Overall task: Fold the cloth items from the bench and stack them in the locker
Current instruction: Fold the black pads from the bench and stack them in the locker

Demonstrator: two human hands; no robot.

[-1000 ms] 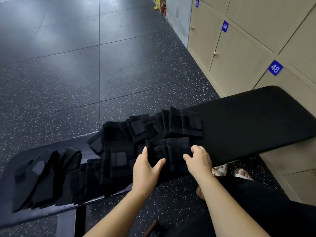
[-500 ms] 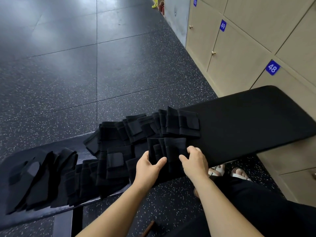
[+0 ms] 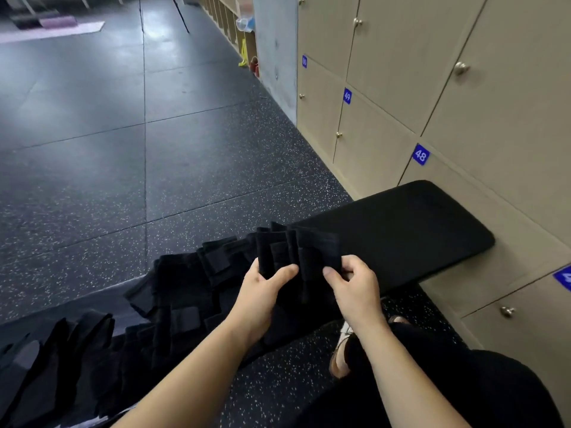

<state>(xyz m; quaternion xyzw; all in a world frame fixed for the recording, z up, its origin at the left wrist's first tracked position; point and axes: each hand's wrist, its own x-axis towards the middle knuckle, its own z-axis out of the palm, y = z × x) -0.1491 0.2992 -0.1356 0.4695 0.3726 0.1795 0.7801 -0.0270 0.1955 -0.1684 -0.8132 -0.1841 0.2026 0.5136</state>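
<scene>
We now have the bundle [image 3: 298,254] of folded black cloths up off the bench [image 3: 401,230]; half a second ago it lay flat on the pad with our hands only closing round it. Our left hand [image 3: 262,291] is clamped on its left edge, thumb across the front, and our right hand [image 3: 355,285] pinches the right edge, the two hands close together with the cloth between them. The view has also swung up (more floor and more of the lockers [image 3: 432,88] show than a moment ago), which we read as the start of a turn toward the wall.

That lift means the gathering step is done for this bundle, and carrying is likely next. Every locker door we can see is shut, so one hand may have to let go to open one, and a one-handed hold on loose folds could let them fan out.

The other cloths [image 3: 173,291] lie spread along the bench to our left, not yet collected.
</scene>
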